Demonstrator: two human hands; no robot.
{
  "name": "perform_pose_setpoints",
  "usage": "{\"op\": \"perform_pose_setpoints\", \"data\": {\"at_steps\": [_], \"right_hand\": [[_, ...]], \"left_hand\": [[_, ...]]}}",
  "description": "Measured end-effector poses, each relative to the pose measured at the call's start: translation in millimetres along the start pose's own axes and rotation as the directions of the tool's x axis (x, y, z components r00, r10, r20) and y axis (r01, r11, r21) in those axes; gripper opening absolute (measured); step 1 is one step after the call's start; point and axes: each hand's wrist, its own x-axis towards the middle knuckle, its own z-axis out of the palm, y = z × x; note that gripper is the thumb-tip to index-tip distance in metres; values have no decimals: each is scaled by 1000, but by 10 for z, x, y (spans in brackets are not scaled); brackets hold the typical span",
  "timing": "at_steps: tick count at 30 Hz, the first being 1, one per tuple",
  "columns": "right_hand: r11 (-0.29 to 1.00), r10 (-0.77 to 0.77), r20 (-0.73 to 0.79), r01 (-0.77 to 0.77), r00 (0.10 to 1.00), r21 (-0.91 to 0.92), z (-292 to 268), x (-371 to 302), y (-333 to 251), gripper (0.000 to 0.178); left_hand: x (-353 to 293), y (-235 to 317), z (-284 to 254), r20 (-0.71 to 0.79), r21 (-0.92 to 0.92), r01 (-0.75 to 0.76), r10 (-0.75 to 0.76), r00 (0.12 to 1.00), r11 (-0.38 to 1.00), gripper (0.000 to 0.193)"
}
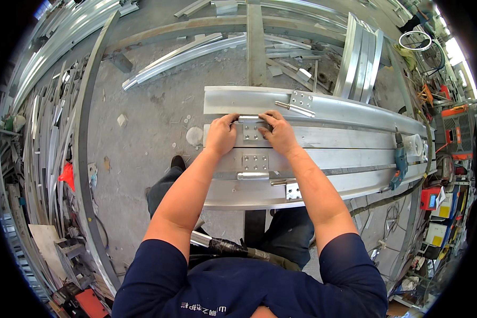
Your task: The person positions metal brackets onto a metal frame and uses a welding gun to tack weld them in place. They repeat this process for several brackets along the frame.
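Several long silver metal profiles (328, 139) lie side by side before me. A metal hinge (250, 131), with a holed plate and a round barrel, sits on one of them. My left hand (222, 134) closes its fingertips on the barrel's left end. At the right end, my right hand (279, 133) grips the barrel, its thumb beside the plate. Farther off lies a hinge part with a protruding pin (296, 108). Nearer me are a second hinge (255, 163), its barrel toward me, and a hinge leaf (292, 191) with its pin pointing left.
A blue cordless drill (400, 161) and a white roll (413, 144) rest on the profiles' right end. Metal beams (255, 47) frame the work area. Scrap strips (50, 138) crowd the left. A red box (430, 199) stands at right, below an orange-and-grey machine (457, 131).
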Motion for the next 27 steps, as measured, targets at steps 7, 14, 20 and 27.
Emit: {"op": "perform_pose_setpoints", "data": {"at_steps": [7,14,20,27], "right_hand": [[1000,18,21,-18,1000,-16,-2,4,-23,38],[999,5,23,-4,1000,-45,6,-4,-28,39],[998,-2,6,2,1000,-67,4,-1,-4,39],[999,-25,-13,24,1000,-41,16,9,16,38]], "left_hand": [[-34,-169,51,-137,-356,127,-186,973,926,36],[-47,-129,14,-136,-317,98,-147,980,943,32],[-36,147,-59,27,16,84,-84,996,996,31],[-27,146,1,163,343,-104,50,985,933,59]]}}
